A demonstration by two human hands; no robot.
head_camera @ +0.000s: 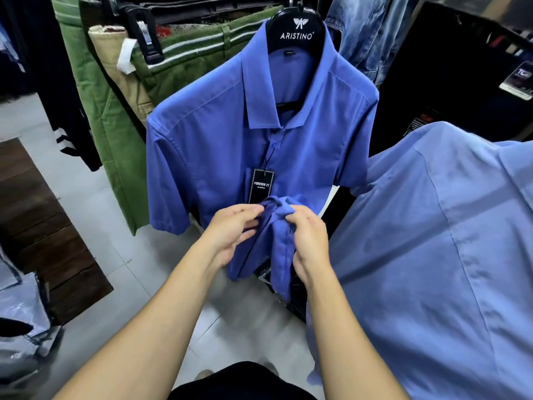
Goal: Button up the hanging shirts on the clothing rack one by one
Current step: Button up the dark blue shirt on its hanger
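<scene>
Dead centre hangs the royal-blue short-sleeved cotton shirt [219, 145], front facing us, long axis running straight down from its black plastic hanger [300, 30]. Tight quarters: green trousers [115, 125] crowd its left edge, a lighter blue shirt [432, 241] presses in close on the right. Open grey tiled floor [129, 255] below. Left hand [233, 229] and right hand [308, 238] both pinch the bunched placket beneath the black swing tag [261, 186], fingers clamped on fabric.
</scene>
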